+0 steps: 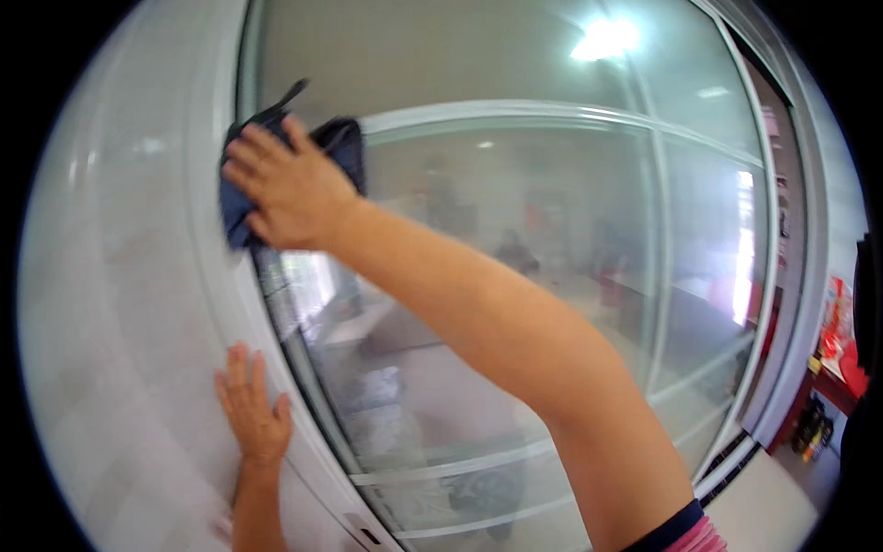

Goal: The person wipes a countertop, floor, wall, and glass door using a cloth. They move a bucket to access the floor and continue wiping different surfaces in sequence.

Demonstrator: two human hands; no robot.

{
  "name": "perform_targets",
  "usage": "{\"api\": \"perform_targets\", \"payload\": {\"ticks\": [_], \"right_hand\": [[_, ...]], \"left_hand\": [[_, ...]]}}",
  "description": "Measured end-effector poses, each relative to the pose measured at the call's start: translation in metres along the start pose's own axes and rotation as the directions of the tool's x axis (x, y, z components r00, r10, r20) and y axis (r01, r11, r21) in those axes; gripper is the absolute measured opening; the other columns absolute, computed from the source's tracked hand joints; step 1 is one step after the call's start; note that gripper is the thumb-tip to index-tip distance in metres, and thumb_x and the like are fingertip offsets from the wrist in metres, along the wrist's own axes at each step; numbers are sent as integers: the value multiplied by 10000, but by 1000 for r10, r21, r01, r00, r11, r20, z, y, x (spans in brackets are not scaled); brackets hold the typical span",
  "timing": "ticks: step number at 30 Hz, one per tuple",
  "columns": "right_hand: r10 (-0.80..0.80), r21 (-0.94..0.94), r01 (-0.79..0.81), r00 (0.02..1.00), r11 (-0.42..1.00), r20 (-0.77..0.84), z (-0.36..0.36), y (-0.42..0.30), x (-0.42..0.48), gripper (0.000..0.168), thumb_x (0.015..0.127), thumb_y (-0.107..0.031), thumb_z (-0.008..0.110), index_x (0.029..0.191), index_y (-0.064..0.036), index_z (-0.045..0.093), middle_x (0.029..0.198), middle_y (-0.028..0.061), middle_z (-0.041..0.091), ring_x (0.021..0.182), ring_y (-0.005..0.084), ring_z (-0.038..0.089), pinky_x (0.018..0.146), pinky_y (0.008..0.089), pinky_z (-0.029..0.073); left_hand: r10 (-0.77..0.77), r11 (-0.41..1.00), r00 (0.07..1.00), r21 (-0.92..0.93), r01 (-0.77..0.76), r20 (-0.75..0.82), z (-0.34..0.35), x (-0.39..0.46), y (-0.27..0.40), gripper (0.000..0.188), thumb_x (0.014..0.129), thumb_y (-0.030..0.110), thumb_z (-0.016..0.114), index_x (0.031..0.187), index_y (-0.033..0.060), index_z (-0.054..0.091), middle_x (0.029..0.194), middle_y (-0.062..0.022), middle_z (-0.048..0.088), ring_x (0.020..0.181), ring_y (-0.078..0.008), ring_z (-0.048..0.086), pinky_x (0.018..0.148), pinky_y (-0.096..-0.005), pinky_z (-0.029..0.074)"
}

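Observation:
A dark blue cloth (238, 207) lies bunched against the left upright of a white door frame (214, 228), overlapping the edge of the glass panel (414, 414). Spread over that cloth, my right hand (296, 186) presses it flat with the fingers pointing up and left. One corner of the cloth sticks up above my fingers. Lower down, my left hand (255, 407) rests with fingers apart on the pale glossy wall (138, 345) beside the frame. Nothing is in the left hand. My right forearm crosses in front of the glass and hides part of it.
White bars (524, 110) divide the glass, which reflects a bright lamp and the room. A recessed pull (370, 536) sits low in the frame. At right, a dark floor track (724, 455) runs below the door, and a red table (831, 386) holds packages.

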State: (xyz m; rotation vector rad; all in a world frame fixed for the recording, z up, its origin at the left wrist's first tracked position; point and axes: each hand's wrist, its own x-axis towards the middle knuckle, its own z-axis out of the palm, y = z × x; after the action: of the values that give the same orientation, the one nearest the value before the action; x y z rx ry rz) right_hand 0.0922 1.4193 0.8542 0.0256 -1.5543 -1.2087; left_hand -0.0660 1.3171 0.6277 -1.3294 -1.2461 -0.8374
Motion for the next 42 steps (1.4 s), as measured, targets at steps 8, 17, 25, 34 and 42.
{"api": "perform_targets", "payload": {"ticks": [8,17,25,34,42], "right_hand": [[388,-326,-380,921,866,-42,-150,149,-140,567,776,-297,485,1307,-114,406,1383,98,357,1295,292,302,1039,517,216],[642,-457,-653,738,604,-206,-154,113,-207,614,808,-305,461,1357,-55,350,1445,136,271,1359,326,172,1057,541,152],[-230,385,68,891,920,392,-113,-170,-266,620,780,-272,500,1323,4,381,1402,99,341,1351,262,213,1111,459,108],[-53,192,-84,787,978,615,-242,-34,-357,710,774,-377,560,1377,-82,328,1398,10,368,1023,158,438,1025,430,232],[739,-391,-679,673,622,6,-419,189,-550,602,762,-206,438,1327,-9,378,1396,182,333,1322,367,242,1073,490,133]], "left_hand": [[21,997,1000,69,-19,-23,-9,-1,3,464,908,210,400,1342,49,365,1413,-148,313,1320,-303,278,1064,-513,165],[-228,969,973,-93,230,31,-9,2,36,441,941,254,356,1351,92,378,1446,-77,288,1336,-268,256,1071,-508,134],[-297,948,943,-77,310,151,-26,-3,45,432,964,287,305,1328,71,393,1402,-91,352,1294,-257,319,1082,-491,124],[-128,987,992,-99,126,-15,-17,12,186,489,942,338,347,1310,19,389,1401,-153,320,1301,-308,277,1066,-478,143],[50,981,994,-182,-67,-98,29,58,332,495,901,312,415,1310,34,406,1414,-181,266,1318,-345,236,1045,-536,144]]}}
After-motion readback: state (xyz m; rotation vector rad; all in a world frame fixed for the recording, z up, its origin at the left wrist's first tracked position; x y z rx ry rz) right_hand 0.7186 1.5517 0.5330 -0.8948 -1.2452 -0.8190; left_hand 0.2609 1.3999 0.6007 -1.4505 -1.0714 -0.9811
